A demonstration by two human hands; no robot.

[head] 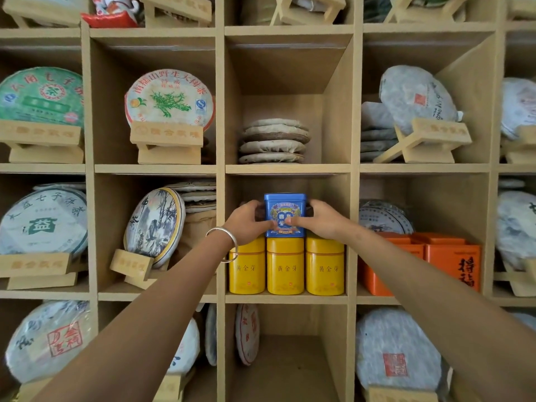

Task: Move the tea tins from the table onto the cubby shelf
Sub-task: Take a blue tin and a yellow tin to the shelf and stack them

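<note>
A blue tin [284,215] is gripped by the left hand [246,221] and right hand [322,220], above three shelved yellow tins [285,265]; any remaining tins are unseen.

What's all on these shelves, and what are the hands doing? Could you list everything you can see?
Blue square tea tin: one, blue, on top of the yellow tins in the middle cubby, held from both sides.
Yellow metal tea tins: three in front, yellow, side by side on that cubby's floor.
Orange boxes: at least two, orange, cubby to the right.
Flat stack of paper-wrapped tea cakes: one stack, beige, cubby above the tins.
Round paper-wrapped tea cakes on wooden stands: many, white or green, surrounding cubbies.
Pale wooden cubby shelf: one, fills the view.
Silver bangle: one, left wrist.
Left hand: grips the tin's left side.
Right hand: grips its right side.
</note>
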